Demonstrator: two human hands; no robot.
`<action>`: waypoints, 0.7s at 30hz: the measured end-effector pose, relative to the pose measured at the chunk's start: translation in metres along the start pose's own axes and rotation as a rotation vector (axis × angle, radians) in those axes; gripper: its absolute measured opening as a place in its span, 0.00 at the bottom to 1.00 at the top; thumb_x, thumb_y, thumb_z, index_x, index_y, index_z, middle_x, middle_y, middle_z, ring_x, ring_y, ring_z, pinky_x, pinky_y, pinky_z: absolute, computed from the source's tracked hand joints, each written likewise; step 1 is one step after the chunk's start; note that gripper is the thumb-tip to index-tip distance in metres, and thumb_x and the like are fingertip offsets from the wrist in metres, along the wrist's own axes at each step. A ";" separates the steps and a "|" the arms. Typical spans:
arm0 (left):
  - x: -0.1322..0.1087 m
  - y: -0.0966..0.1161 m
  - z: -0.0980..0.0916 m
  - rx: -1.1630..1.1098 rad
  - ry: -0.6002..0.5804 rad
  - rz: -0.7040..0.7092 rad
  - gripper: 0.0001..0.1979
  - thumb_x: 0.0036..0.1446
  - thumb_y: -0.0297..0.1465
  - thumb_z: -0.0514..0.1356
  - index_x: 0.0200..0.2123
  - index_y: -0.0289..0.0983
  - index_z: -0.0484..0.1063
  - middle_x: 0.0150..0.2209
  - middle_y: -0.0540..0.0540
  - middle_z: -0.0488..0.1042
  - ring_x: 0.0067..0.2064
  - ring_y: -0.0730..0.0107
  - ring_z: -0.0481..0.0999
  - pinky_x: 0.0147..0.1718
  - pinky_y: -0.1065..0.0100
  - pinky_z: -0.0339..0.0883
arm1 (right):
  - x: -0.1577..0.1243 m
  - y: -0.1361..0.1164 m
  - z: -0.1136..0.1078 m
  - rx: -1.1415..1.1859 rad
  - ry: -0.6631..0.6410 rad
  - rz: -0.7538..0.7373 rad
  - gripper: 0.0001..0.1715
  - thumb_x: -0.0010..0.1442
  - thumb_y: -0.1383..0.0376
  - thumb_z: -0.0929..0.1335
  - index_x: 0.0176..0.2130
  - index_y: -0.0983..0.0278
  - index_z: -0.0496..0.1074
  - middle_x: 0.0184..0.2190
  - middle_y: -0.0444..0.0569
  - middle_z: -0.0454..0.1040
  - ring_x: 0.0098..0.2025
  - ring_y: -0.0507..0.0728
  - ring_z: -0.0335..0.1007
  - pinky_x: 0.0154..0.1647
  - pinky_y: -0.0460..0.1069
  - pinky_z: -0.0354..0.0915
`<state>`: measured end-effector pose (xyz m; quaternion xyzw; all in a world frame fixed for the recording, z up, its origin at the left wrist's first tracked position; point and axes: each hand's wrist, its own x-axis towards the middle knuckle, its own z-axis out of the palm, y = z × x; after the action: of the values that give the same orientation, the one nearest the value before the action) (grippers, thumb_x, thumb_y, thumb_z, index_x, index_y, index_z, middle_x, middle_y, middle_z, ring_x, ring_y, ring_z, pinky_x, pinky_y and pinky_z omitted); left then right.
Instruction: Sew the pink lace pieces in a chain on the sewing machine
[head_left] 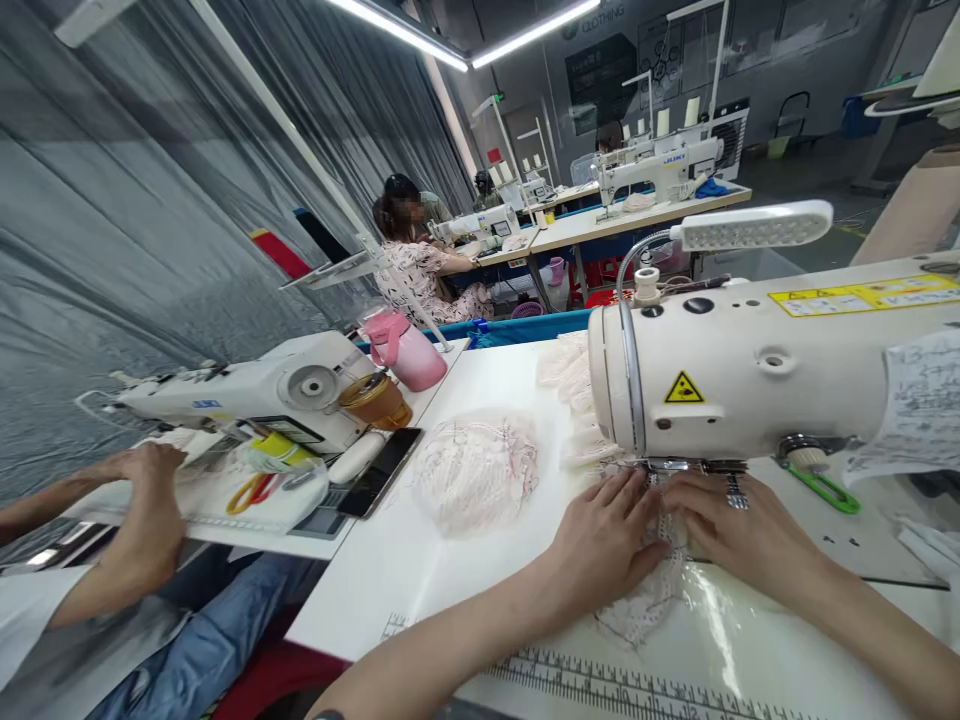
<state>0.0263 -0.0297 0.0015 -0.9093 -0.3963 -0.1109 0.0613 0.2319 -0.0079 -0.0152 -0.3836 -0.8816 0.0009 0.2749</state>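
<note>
While your left hand (607, 540) and right hand (739, 530) lie side by side on the white lace (646, 608), your fingers (628, 492) are flat and open, pressing it onto the table (390, 570). The sewing machine (750, 385) sits just above your fingertips.

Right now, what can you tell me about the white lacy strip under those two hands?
The lace strip is white, thin and full of little holes, with a wavy edge. It lies flat on the white table, running from under the sewing machine toward the person. The left hand and right hand rest flat on it, one on each side.
</note>
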 end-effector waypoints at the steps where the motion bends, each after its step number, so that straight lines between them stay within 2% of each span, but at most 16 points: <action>1: -0.001 0.000 -0.004 0.007 0.016 0.007 0.26 0.66 0.45 0.49 0.58 0.32 0.63 0.59 0.39 0.67 0.60 0.58 0.65 0.56 0.58 0.65 | 0.000 0.000 0.000 0.042 -0.031 0.004 0.16 0.59 0.73 0.57 0.34 0.59 0.70 0.37 0.45 0.77 0.33 0.57 0.73 0.32 0.52 0.67; 4: -0.007 -0.001 -0.018 0.029 0.100 0.148 0.23 0.66 0.43 0.50 0.55 0.33 0.66 0.55 0.42 0.71 0.56 0.63 0.69 0.52 0.61 0.66 | 0.000 0.001 -0.001 0.074 -0.028 -0.006 0.16 0.57 0.74 0.57 0.34 0.60 0.69 0.34 0.44 0.76 0.31 0.56 0.72 0.31 0.52 0.67; 7: -0.024 -0.001 -0.032 0.055 0.221 0.445 0.22 0.65 0.46 0.50 0.45 0.35 0.72 0.47 0.45 0.76 0.45 0.66 0.73 0.36 0.65 0.69 | 0.002 0.001 -0.003 0.095 -0.027 0.000 0.16 0.56 0.74 0.57 0.32 0.60 0.69 0.32 0.43 0.75 0.29 0.55 0.71 0.29 0.50 0.66; 9: -0.037 0.000 -0.037 0.103 0.240 0.549 0.20 0.64 0.46 0.52 0.38 0.35 0.73 0.44 0.45 0.76 0.40 0.67 0.73 0.29 0.67 0.65 | 0.003 0.001 -0.004 0.122 -0.057 -0.001 0.15 0.55 0.75 0.57 0.30 0.60 0.68 0.31 0.42 0.74 0.29 0.54 0.70 0.29 0.49 0.65; 10: -0.044 0.002 -0.039 0.135 0.219 0.555 0.17 0.64 0.42 0.54 0.36 0.35 0.74 0.44 0.45 0.75 0.40 0.67 0.72 0.27 0.67 0.63 | 0.003 0.000 -0.004 0.135 -0.070 -0.009 0.16 0.54 0.75 0.57 0.29 0.60 0.68 0.30 0.42 0.74 0.29 0.54 0.70 0.29 0.49 0.64; 12: -0.054 0.006 -0.040 0.186 0.164 0.525 0.08 0.62 0.33 0.58 0.34 0.34 0.73 0.46 0.44 0.74 0.40 0.68 0.72 0.26 0.69 0.62 | 0.003 0.001 -0.004 0.156 -0.080 -0.028 0.16 0.54 0.76 0.57 0.28 0.60 0.68 0.30 0.42 0.74 0.29 0.53 0.70 0.30 0.49 0.64; 14: -0.061 0.009 -0.040 0.201 0.134 0.473 0.04 0.60 0.26 0.58 0.33 0.33 0.73 0.46 0.43 0.74 0.40 0.68 0.72 0.24 0.70 0.62 | 0.003 0.001 -0.003 0.178 -0.084 -0.031 0.17 0.54 0.77 0.57 0.28 0.60 0.68 0.31 0.42 0.75 0.30 0.53 0.70 0.32 0.49 0.65; 17: -0.061 0.011 -0.043 0.136 0.067 0.316 0.07 0.63 0.25 0.53 0.38 0.32 0.71 0.43 0.42 0.73 0.38 0.69 0.73 0.25 0.71 0.65 | 0.002 0.001 -0.005 0.220 -0.115 -0.009 0.16 0.55 0.75 0.58 0.30 0.60 0.70 0.33 0.43 0.76 0.32 0.54 0.72 0.36 0.51 0.66; 21: -0.048 0.008 -0.055 -0.085 -0.065 0.008 0.10 0.68 0.27 0.46 0.41 0.34 0.67 0.38 0.45 0.73 0.33 0.72 0.74 0.26 0.72 0.68 | 0.003 -0.001 -0.015 0.259 -0.198 0.001 0.13 0.56 0.70 0.60 0.38 0.59 0.71 0.39 0.46 0.76 0.40 0.58 0.73 0.41 0.53 0.67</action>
<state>-0.0079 -0.0795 0.0423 -0.9158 -0.3894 -0.0980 0.0102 0.2361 -0.0096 -0.0008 -0.3434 -0.8968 0.1525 0.2336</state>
